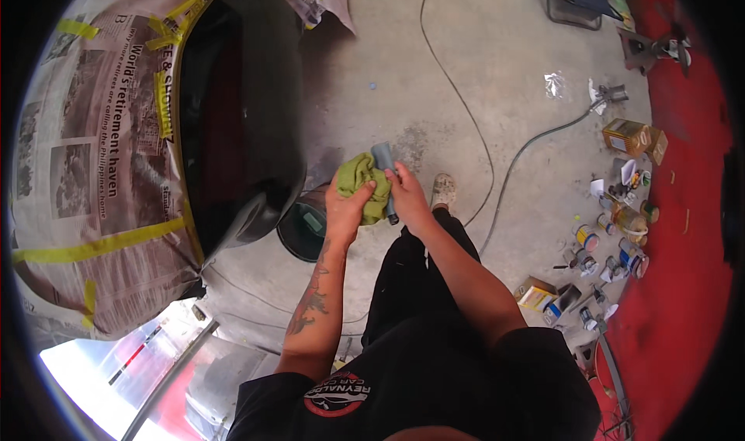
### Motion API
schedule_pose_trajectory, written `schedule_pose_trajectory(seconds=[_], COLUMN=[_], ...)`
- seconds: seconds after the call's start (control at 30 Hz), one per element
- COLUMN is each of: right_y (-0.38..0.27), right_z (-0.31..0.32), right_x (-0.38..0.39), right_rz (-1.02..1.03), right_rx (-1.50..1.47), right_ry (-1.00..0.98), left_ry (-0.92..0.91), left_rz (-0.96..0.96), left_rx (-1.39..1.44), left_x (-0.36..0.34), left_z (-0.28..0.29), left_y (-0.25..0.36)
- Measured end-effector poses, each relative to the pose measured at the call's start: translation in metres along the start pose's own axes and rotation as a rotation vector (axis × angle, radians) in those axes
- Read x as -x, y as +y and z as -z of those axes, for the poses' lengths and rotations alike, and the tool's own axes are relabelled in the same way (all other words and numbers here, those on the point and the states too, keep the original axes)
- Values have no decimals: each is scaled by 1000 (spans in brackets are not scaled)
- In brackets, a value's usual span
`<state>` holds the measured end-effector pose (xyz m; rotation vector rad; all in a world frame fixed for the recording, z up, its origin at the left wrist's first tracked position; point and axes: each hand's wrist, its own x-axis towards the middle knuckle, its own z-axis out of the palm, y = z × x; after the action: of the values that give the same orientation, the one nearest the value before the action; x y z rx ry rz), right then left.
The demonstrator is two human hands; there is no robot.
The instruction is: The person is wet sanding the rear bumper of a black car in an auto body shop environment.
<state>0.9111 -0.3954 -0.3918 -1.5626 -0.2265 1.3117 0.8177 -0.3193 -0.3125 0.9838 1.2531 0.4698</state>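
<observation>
– So, anything in the left grip (347, 208)?

– Yes: wrapped round a bunched green cloth (361, 178), with the thumb laid across it.

– And in the right grip (409, 196)?

– Closed too, around a long grey-blue tool (382, 155). Hard to name its exact kind.

– Held where?

– Side by side with the cloth, seemingly touching it. Up above the concrete floor (372, 60), near the dark bucket (291, 243) and just to the right of the black car panel (256, 92).

– How far along, by the look of things?

– Apparently done with masking: newspaper (77, 154) spread to the left of the panel, strapped down with yellow tape (109, 241). Left uncovered, just the panel.

– Any contact with it?

– None visible. Both cloth and tool, all 2 items, apart from it.

– And remaining work?

– Impossible to judge from here. Too dark and glossy to read any finished or unfinished patch.

– And off to the right?

– Just cans (587, 239) on the floor, well apart from either grip.
</observation>
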Motion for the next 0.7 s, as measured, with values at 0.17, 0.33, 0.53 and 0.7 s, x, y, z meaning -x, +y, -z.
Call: schedule_pose_trajectory(seconds=[0.17, 0.33, 0.53, 0.7], right_y=[-8, -42, -81, -128], right_z=[-10, -15, 2, 83], right_x=[-13, -44, -87, -149], right_rz=[26, 117, 250, 208], right_rx=[51, 189, 325, 371], right_ry=[1, -154, -207, -223], left_ry=[-26, 61, 105, 110], left_rz=[99, 85, 62, 111], left_rx=[122, 270, 623, 616], left_x=[-12, -12, -45, -100], left_z=[15, 12, -31, -109], left_y=[3, 17, 34, 35])
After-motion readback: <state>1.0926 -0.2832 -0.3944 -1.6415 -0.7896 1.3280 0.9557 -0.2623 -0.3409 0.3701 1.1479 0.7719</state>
